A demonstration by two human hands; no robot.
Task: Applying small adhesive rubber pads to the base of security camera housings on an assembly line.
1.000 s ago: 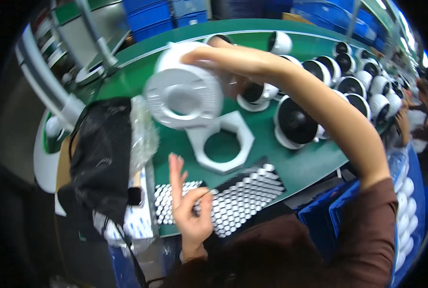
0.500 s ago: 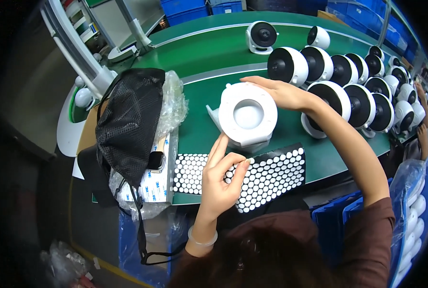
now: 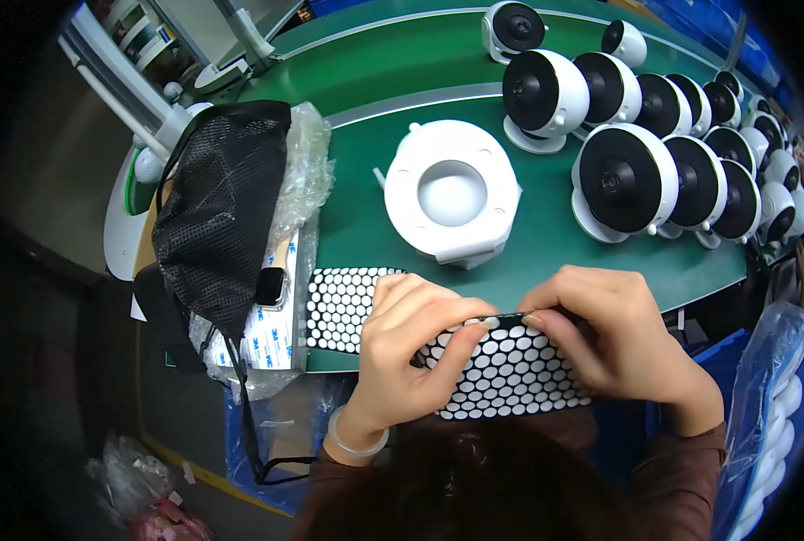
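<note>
A black sheet covered with white round stickers (image 3: 501,374) lies over the front edge of the green table (image 3: 375,117). My left hand (image 3: 411,347) and my right hand (image 3: 614,338) both rest on it, fingertips pinching together at its upper edge. Just beyond my hands a white round base part (image 3: 452,194) with a central hollow sits on a white holder. Whether a sticker is between my fingers is hidden.
Several round white cameras with black faces (image 3: 623,176) stand in rows at the right and back. A black mesh bag (image 3: 222,198) on clear plastic lies at the left, with a small watch (image 3: 269,287) and paper sheets beneath. A blue crate (image 3: 772,424) sits lower right.
My right hand has set the white base part down on its holder and come back to the sticker sheet. Both hands now pinch at the sheet's upper edge.
</note>
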